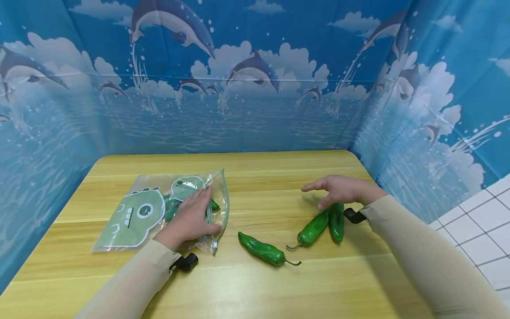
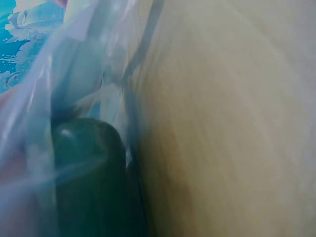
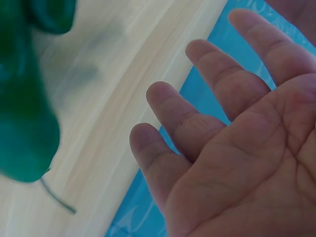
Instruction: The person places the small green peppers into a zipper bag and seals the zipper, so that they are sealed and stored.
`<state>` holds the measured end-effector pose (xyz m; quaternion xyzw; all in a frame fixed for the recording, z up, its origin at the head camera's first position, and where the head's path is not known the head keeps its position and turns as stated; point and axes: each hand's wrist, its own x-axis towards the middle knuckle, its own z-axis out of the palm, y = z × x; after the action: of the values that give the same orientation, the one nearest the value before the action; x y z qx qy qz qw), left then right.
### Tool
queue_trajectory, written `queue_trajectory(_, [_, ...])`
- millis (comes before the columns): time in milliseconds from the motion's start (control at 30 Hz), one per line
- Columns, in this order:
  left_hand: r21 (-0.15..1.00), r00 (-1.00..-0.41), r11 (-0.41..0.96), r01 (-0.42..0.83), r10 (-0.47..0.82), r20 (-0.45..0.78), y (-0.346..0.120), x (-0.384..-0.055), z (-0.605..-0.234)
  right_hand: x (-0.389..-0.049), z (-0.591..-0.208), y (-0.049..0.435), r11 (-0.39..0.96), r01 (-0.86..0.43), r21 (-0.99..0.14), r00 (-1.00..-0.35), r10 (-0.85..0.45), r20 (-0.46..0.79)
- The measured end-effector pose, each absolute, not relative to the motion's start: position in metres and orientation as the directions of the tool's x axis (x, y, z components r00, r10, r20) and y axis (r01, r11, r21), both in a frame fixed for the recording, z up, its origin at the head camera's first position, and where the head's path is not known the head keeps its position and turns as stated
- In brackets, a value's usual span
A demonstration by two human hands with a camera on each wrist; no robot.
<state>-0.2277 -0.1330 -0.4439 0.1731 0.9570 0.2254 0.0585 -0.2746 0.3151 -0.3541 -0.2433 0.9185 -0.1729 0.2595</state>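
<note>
A clear zip bag printed with green cartoon dinosaurs lies flat on the left of the table, its mouth facing right. Green chili peppers show through its plastic, and one pepper is near the mouth; the left wrist view has a pepper close up behind the film. My left hand rests on the bag beside its mouth, fingers extended. Over two green peppers, one pepper and another pepper, my right hand hovers with fingers spread and palm bare in the right wrist view. A third pepper lies between the hands.
The yellow wood-grain table carries everything. A blue dolphin-print curtain hangs along its back and sides. White tiles are visible beyond the right edge. Each wrist wears a small black camera.
</note>
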Motion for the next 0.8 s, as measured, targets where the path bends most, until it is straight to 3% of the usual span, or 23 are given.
queue_trajectory(267, [0.448, -0.933, 0.839, 0.307, 0.359, -0.032, -0.133, -0.227, -0.444, -0.268, -0.361, 0.334, 0.849, -0.335, -0.409, -0.746, -0.504, -0.435])
queue_trajectory(800, [0.443, -0.933, 0.842, 0.309, 0.359, -0.031, -0.132, -0.226, -0.443, -0.259, -0.379, 0.356, 0.837, -0.270, -0.476, -0.740, -0.497, -0.453])
